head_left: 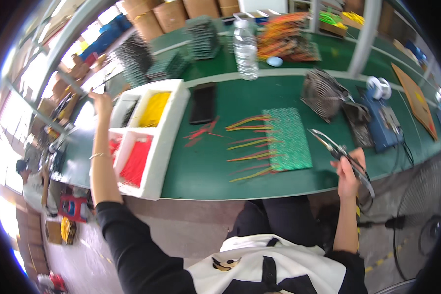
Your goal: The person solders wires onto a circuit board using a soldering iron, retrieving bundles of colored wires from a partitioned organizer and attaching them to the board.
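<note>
— Where are the hands?

— The right hand (349, 172) is clenched on a pair of pliers (339, 152), noses raised toward the green circuit board (286, 138) lying on the worktop (206, 166), probably kept ready for its red and yellow wires (250, 144).

— The left?

— The left hand (102, 104) reaches over the far corner of the white foam tray (174, 127); I cannot tell whether its fingers grasp anything. The tray's compartments keep wire colours sorted, near the board.
</note>
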